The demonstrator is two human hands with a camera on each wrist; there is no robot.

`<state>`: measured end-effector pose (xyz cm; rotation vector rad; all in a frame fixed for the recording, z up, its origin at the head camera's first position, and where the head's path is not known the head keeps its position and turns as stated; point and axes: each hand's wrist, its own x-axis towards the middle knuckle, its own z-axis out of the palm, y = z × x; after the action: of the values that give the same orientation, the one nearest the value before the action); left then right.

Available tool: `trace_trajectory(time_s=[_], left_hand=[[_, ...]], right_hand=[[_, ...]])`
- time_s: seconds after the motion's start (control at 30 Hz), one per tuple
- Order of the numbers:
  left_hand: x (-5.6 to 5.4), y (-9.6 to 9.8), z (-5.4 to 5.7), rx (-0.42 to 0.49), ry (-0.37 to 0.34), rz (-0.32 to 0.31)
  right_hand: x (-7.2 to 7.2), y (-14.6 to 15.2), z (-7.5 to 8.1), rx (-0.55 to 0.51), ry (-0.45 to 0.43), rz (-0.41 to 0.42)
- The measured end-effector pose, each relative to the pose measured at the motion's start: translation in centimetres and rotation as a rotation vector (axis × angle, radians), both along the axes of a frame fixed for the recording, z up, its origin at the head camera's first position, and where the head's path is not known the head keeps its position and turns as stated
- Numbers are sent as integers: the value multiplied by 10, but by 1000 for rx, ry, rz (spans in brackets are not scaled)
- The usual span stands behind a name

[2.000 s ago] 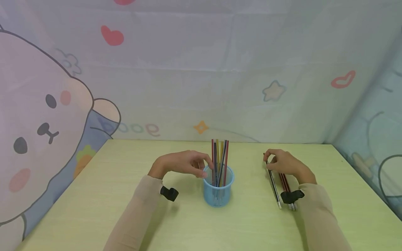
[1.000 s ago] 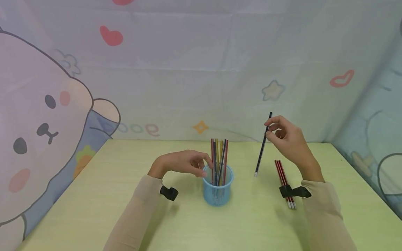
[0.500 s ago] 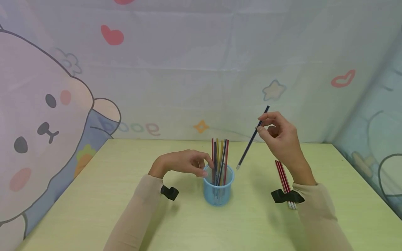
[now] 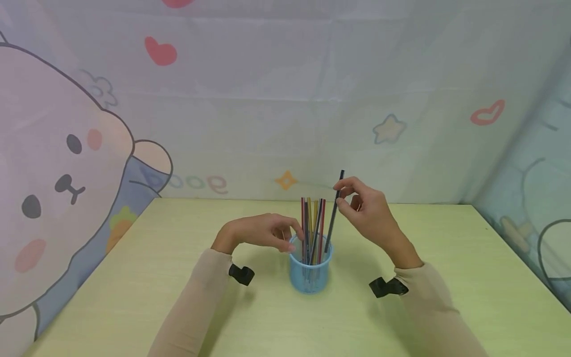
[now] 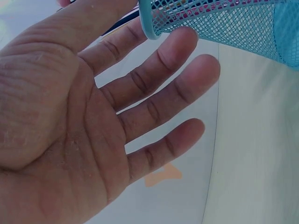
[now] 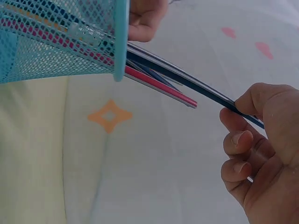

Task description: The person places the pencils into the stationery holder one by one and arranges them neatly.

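A light blue mesh pen cup (image 4: 309,278) stands upright on the table, holding several red, yellow and dark pencils (image 4: 311,223). My left hand (image 4: 260,230) pinches the cup's rim on its left side between thumb and index finger; the left wrist view has its other fingers extended beside the mesh. Between thumb and fingertips, my right hand (image 4: 370,213) holds a dark blue pencil (image 4: 332,223) near its upper end. That pencil leans to the right, its lower end inside the cup's right rim. The right wrist view shows its eraser end (image 6: 84,33) through the mesh.
The pale yellow table (image 4: 250,322) reaches back to a printed cloth backdrop (image 4: 267,99). My right sleeve (image 4: 434,305) covers the spot where red pencils lay in earlier frames. Each wrist bears a black camera mount (image 4: 241,274).
My right hand picked the dark pencil up from the table at the right, carried it left, and lowered its eraser end into the cup. My left hand stayed at the rim.
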<state>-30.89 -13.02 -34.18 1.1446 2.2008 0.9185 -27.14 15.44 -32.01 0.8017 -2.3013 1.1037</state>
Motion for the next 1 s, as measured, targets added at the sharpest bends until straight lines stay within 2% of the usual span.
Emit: trace_trajectory(time_s=[0.27,0.43,0.8,1.0], left_hand=[[-1,2,1,0,-2,-2],[-1,2,0,-6,1,0],[2,0,1,-13,17,12],[2,0,2,-16,16,9]], right_hand=[[-2,-13,-11,167,34,-36],[-3,-15,-15,229,-4,-16],[-6,-2,-10,143,-81,68],[-9,12,-7,132,-114,49]])
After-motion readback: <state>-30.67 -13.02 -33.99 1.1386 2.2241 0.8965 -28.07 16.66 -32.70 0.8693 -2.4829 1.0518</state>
